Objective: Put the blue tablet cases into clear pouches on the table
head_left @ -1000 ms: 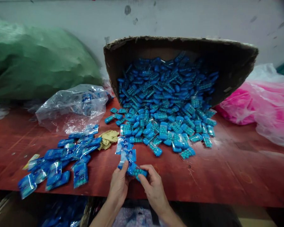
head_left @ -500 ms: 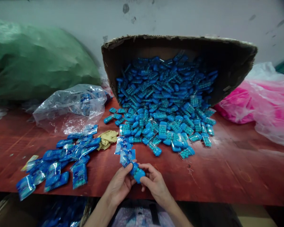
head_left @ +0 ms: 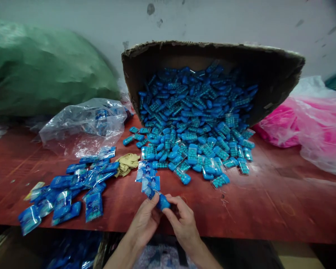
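You have a small blue case (head_left: 162, 202) pinched between both hands at the near edge of the table (head_left: 268, 209). It is glossy, rounded at its exposed end and tilted. Its upper left end sits in a clear sachet (head_left: 150, 185) with blue print, which your left hand (head_left: 144, 224) holds at its mouth. Your right hand (head_left: 184, 224) grips the case's lower right end with thumb and fingertips.

The surface (head_left: 268, 201) looks like red-brown wood, worn and scratched, faintly shiny. The tipped box (head_left: 212, 56) is rough matt cardboard with a frayed rim. The blue cases (head_left: 193, 112) are smooth glossy plastic; the small sachets (head_left: 63, 203) and the clear bag (head_left: 84, 127) are thin, crinkled, shiny film. The yellow rag (head_left: 127, 163) is matt cloth
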A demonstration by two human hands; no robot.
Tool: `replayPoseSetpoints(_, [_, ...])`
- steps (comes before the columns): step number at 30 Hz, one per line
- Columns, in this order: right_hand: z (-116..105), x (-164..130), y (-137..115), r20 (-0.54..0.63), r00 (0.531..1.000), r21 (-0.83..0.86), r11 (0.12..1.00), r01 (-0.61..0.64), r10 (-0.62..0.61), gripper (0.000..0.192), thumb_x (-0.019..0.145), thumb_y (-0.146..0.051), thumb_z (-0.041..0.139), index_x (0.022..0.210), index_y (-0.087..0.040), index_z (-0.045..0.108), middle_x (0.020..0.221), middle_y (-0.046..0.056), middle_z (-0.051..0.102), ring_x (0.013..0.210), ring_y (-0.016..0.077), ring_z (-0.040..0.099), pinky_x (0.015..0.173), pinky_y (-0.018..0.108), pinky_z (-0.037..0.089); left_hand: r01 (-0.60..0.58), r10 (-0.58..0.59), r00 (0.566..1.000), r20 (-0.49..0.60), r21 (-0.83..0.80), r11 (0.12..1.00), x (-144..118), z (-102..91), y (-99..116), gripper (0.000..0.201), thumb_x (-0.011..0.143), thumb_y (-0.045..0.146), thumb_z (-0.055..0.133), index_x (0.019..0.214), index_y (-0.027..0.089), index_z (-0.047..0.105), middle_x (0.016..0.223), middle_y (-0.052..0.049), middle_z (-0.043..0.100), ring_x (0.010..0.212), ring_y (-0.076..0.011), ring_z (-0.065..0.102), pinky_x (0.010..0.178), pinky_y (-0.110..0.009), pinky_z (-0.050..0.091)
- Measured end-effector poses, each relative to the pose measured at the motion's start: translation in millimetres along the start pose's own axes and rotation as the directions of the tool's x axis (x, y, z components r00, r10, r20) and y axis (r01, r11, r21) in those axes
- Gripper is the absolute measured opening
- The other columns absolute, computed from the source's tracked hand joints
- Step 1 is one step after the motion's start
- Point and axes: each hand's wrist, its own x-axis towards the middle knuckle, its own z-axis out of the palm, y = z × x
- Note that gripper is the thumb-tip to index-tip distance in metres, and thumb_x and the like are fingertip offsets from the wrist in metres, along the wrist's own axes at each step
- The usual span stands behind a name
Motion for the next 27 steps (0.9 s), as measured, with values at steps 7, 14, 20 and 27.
replayPoseSetpoints(7, [-9,4,0,0.107,0.988,-0.171,0.976,0.131,-0.114,0.049,0.069,-0.039,0.066,0.114,-0.028,0.051,0.082,0.001,0.052,0.071,0.0153,0.052,0.065,0.025,0.046,0.096,-0.126,0.949,0.288,0.115,0.989,5,-16.3,16,0.016,0.071,0.015,0.061,0.086,0.012,0.067,0.082,-0.007,0.07,0.079,-0.0166,0.063,0.072,-0.024,0.047])
replayPoseSetpoints(14, [-19,8,-11,0.215,0.969,-0.158,0.975,0.158,-0.122,0.072,0.063,-0.042,0.069,0.127,-0.032,0.038,0.113,0.004,0.045,0.105,0.0218,0.046,0.09,0.031,0.039,0.181,-0.237,0.865,0.442,0.166,0.969,3,-14.3,13,0.021,0.067,0.018,0.065,0.087,0.013,0.067,0.078,-0.007,0.071,0.071,-0.0152,0.064,0.063,-0.022,0.048])
replayPoseSetpoints(20, [-17,12,-13,0.248,0.968,-0.011,0.999,0.052,-0.047,0.044,0.07,-0.036,0.066,0.112,-0.028,0.055,0.092,0.001,0.056,0.085,0.0161,0.053,0.08,0.027,0.042,0.152,-0.172,0.909,0.38,0.083,0.985,-4,-9.5,-4,0.015,0.071,0.02,0.062,0.08,0.01,0.068,0.076,-0.007,0.07,0.068,-0.0115,0.062,0.062,-0.018,0.047])
replayPoseSetpoints(27, [-9,6,2,0.11,0.994,-0.08,0.996,0.028,-0.019,0.038,0.07,-0.025,0.066,0.108,-0.024,0.06,0.072,-0.002,0.053,0.064,0.0121,0.048,0.064,0.023,0.043,0.086,-0.087,0.979,0.185,0.016,0.996,-13,2.3,-14,0.016,0.075,0.024,0.058,0.076,0.011,0.068,0.071,-0.006,0.069,0.063,-0.0095,0.061,0.061,-0.018,0.047])
